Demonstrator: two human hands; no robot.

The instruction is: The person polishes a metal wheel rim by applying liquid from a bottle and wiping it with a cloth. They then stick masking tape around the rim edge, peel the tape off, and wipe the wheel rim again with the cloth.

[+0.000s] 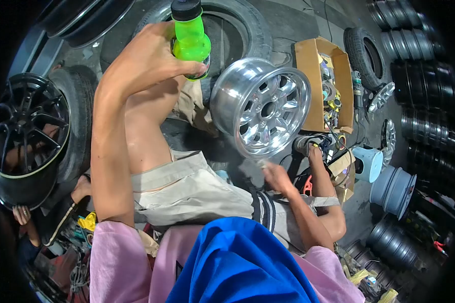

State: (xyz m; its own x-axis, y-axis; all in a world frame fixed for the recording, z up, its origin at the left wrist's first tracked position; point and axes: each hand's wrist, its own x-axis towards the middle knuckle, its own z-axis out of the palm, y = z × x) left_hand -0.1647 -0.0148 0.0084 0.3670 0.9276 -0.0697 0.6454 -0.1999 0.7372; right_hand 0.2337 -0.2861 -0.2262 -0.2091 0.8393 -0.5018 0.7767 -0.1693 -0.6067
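The left hand (154, 53) is closed round a green bottle (191, 43), its thumb across the lower part; its other fingers are mostly hidden behind the bottle, and the label is partly covered. The black cap (186, 10) meets the upper edge of the view. The right hand (277, 178) is blurred, its fingers partly curled; whether it holds the small pale patch at its fingertips cannot be told.

The silver wheel (268, 108) is just beyond the right hand, its near rim close to the fingertips; contact is unclear. To the left hand's right, a narrow gap shows between bottle and wheel. Past the wheel, right of both hands, the cardboard box (310, 83) stands close to its rim, leaving little room there; its jumbled contents are hard to make out.

One bottle, one silver wheel and three tyres show: one (260, 30) behind the bottle, one (356, 55) beyond the box, one (78, 108) left of the left hand. Farther left, another person's hand (21, 214) touches one black wheel (25, 189)
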